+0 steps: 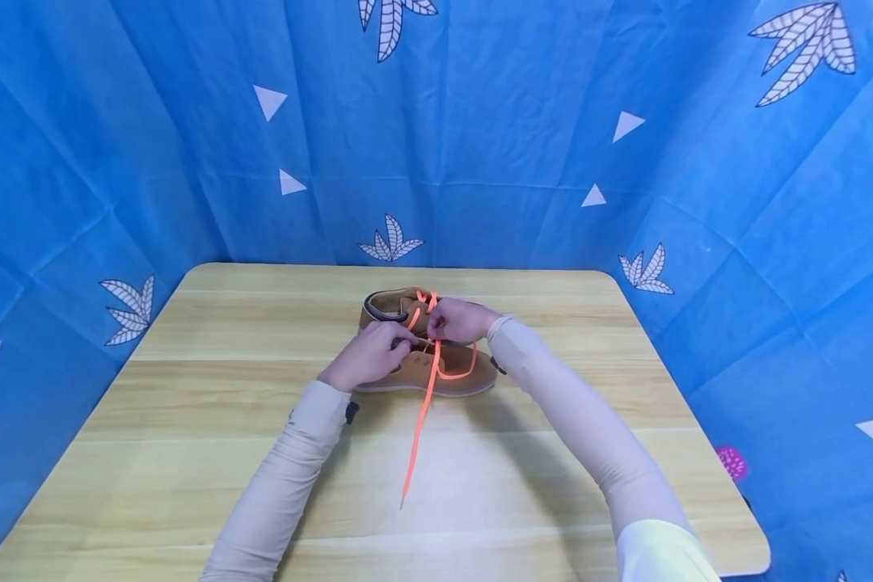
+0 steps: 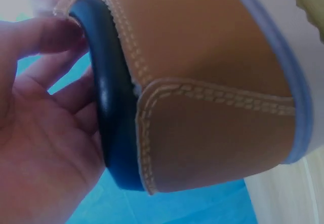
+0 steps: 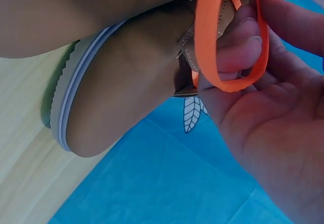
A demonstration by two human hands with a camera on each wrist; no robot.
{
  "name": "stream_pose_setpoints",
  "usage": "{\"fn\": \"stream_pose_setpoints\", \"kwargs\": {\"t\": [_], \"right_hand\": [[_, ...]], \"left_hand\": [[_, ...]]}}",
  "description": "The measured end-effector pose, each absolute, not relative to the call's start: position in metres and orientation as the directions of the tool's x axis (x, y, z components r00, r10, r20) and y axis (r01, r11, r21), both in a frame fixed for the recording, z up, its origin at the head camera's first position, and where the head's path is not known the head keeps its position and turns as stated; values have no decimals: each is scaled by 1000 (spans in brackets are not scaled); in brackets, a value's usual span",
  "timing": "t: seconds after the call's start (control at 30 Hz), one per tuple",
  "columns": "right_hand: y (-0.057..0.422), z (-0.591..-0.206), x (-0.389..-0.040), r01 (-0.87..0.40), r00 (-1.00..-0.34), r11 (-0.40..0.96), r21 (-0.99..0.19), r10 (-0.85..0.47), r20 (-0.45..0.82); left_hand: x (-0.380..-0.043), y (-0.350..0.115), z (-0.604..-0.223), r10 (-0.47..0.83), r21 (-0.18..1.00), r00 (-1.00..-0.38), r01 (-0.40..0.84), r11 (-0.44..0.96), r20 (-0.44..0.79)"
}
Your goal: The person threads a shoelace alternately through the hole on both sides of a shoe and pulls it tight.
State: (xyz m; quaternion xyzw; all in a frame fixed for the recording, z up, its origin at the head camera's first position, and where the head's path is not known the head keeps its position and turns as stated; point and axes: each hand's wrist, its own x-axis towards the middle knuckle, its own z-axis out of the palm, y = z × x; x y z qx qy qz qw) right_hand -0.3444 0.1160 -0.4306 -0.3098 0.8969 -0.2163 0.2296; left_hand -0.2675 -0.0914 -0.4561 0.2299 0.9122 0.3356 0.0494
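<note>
Two brown shoes with orange laces lie side by side, toes to the right. My left hand (image 1: 371, 353) grips the upper edge of the nearer shoe (image 1: 466, 384) by its opening. In the left wrist view, the thumb lies at the end of that shoe's dark padded collar (image 2: 104, 82). Over the same shoe, the fingers of my right hand (image 1: 460, 320) pinch the orange shoelace (image 3: 206, 36), which makes a loop in front of them in the right wrist view. One long lace end hangs over the shoe's side onto the table. The farther shoe (image 3: 116, 92) stands behind, partly hidden by my hands.
The shoes stand toward the back of a light wooden table (image 1: 247, 323). Blue cloth (image 1: 509, 105) with white leaves and triangles hangs behind and on both sides. A round pink object (image 1: 731, 462) shows beyond the right edge.
</note>
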Motion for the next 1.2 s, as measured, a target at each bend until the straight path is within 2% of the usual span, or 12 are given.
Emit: {"fn": "stream_pose_setpoints", "kwargs": {"t": [0.1, 0.3, 0.5, 0.73, 0.87, 0.93, 1.07, 1.2], "right_hand": [[116, -431, -345, -450, -702, 718, -532, -652, -287], [118, -432, -345, -450, -705, 726, -520, -646, -291], [121, -436, -346, -442, -702, 706, -554, -656, -277], [148, -447, -341, -471, -719, 635, -613, -678, -150], [184, -459, -325, -386, -749, 595, -705, -648, -136], [198, -467, -317, -347, -762, 609, -714, -626, -164], [210, -484, -305, -356, -755, 661, -660, -620, -213], [209, -497, -301, -439, -753, 681, -587, -635, -174]], "left_hand": [[-267, -92, -452, 465, 676, -885, 332, 657, -16], [-270, -86, -451, 543, 683, -831, 327, 653, -120], [-272, -80, -455, 497, 737, -847, 212, 642, -190], [-271, -77, -458, 451, 753, -878, 189, 630, -157], [-269, -72, -456, 426, 723, -895, 206, 660, -134], [-268, -71, -454, 412, 709, -902, 206, 674, -129], [-266, -68, -451, 384, 699, -916, 201, 687, -113], [-264, -65, -447, 361, 685, -926, 196, 702, -106]]}}
